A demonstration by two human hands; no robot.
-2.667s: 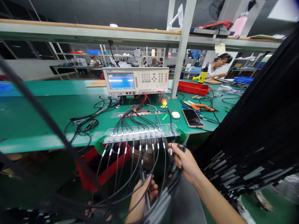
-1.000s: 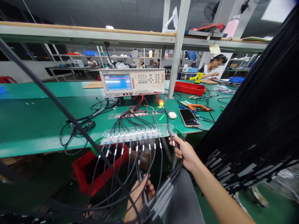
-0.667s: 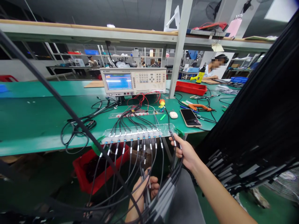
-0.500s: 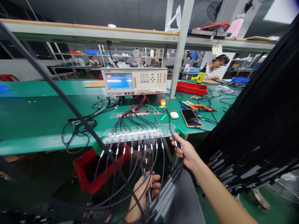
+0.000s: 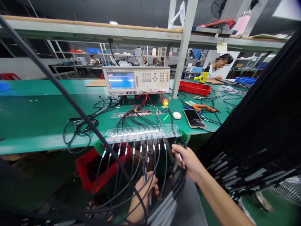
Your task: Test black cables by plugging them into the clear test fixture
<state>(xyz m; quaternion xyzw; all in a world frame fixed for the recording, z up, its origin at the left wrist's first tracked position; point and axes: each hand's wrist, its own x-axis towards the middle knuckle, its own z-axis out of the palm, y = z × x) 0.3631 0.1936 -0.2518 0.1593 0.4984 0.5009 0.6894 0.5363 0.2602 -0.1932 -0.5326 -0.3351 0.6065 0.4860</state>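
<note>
My left hand [image 5: 146, 188] is closed around a bunch of black cables [image 5: 148, 163] below the table edge. Its fingers curl over them. Just below the right end of a clear plastic connector strip [image 5: 111, 133], my right hand [image 5: 188, 158] is closed on black cables with white label bands. Their tips are partly hidden by the fingers. A row of black cables is plugged into the front of the strip through blue-tipped connectors, hanging down in front of me. Green clamps [image 5: 184, 136] hold the strip at both ends. Grey-sleeved cable parts [image 5: 162, 212] lie across my lap.
Behind the strip stands a bench meter [image 5: 138, 81] with a lit screen and red leads. A phone [image 5: 194, 118], a white case [image 5: 176, 115] and an orange tool [image 5: 204, 108] lie at right. A red bin [image 5: 88, 185] is beneath the table. Dark cables [image 5: 249, 119] hang at right.
My right hand has moved down, away from the right end of the strip, with cables still in it. My left hand's fingers have closed in more around its bunch.
</note>
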